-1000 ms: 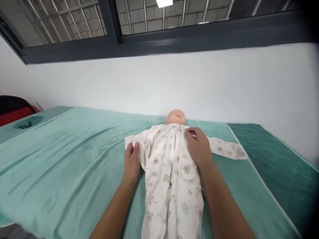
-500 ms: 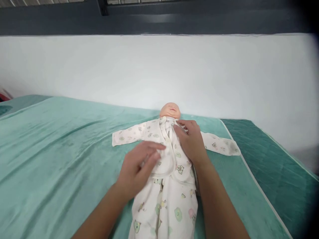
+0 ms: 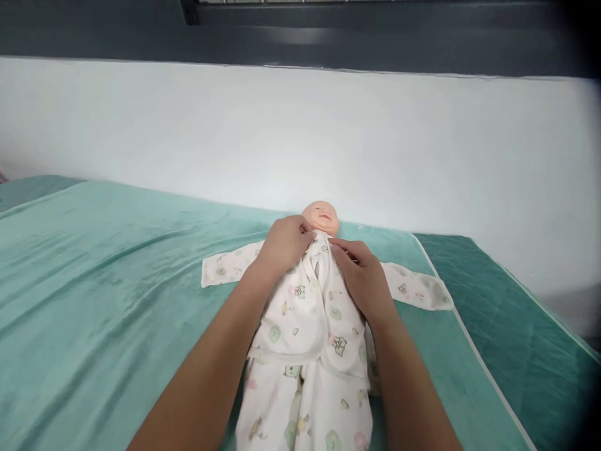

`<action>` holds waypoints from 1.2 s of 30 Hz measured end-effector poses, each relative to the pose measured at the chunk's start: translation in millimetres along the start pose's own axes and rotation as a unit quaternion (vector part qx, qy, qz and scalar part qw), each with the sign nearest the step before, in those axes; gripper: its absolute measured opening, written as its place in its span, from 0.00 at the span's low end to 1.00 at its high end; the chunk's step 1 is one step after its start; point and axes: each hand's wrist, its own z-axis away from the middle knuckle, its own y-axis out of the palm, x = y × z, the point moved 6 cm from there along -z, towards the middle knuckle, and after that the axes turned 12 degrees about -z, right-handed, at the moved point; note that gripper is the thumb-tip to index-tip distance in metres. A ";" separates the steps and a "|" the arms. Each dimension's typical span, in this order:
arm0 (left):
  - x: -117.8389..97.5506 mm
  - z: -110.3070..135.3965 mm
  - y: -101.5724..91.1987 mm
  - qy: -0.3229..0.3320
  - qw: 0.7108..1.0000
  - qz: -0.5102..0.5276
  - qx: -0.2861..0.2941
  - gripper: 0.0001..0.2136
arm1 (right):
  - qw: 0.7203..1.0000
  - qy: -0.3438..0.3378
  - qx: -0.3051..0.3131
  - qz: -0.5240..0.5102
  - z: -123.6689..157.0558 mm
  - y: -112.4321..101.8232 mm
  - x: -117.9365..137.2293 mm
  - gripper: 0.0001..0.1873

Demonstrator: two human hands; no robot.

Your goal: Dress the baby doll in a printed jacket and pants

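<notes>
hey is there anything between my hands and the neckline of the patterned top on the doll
Nothing visible stands in the way. Your left hand and right hand are both at the patterned top, near its neckline, just below the doll's head. Whatever your hands cover can't be seen.

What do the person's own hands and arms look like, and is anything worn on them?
The left hand and right hand are ungloved, with no rings visible. The left forearm and right forearm show no sleeve, watch or bracelet.
</notes>
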 end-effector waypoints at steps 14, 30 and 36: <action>-3.3 7.7 16.4 -0.001 0.983 0.181 -0.013 0.06 | 0.996 0.016 0.043 -0.083 1.0 5.3 -4.9 0.18; -0.5 12.6 17.1 0.014 0.988 0.154 0.002 0.14 | 0.995 -0.037 0.097 -0.011 -2.5 16.4 0.6 0.20; 0.3 10.1 19.0 0.011 0.988 0.151 0.015 0.10 | 0.996 -0.044 0.074 -0.032 -4.1 13.3 -1.7 0.18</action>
